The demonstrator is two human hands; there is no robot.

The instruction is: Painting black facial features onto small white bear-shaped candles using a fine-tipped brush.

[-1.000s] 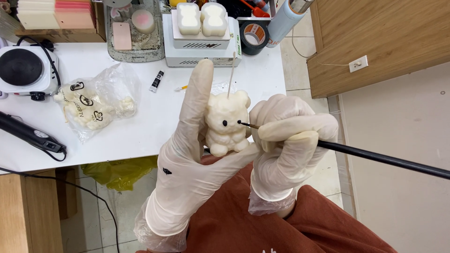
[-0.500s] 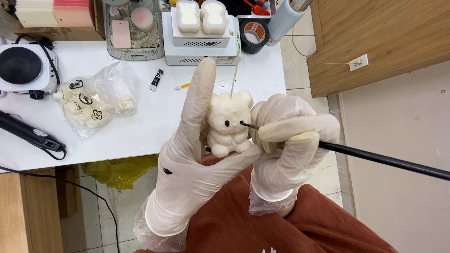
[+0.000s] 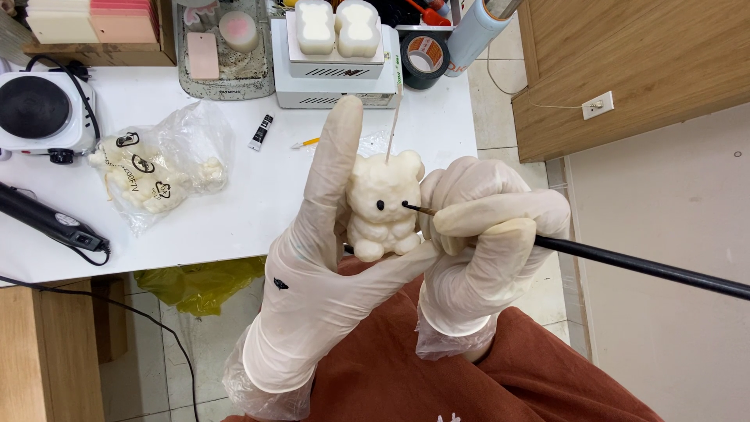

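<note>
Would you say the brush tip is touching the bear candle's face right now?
Touching. In the head view the thin brush in the right hand ends with its dark tip on the bear candle, no gap showing.

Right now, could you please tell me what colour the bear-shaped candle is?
The bear-shaped candle is cream-white with one small black eye dot, seen in the head view.

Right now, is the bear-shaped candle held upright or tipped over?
Upright. The bear candle stands on its feet against the left hand, wick pointing up, while the right hand puts a thin brush to its face.
</note>
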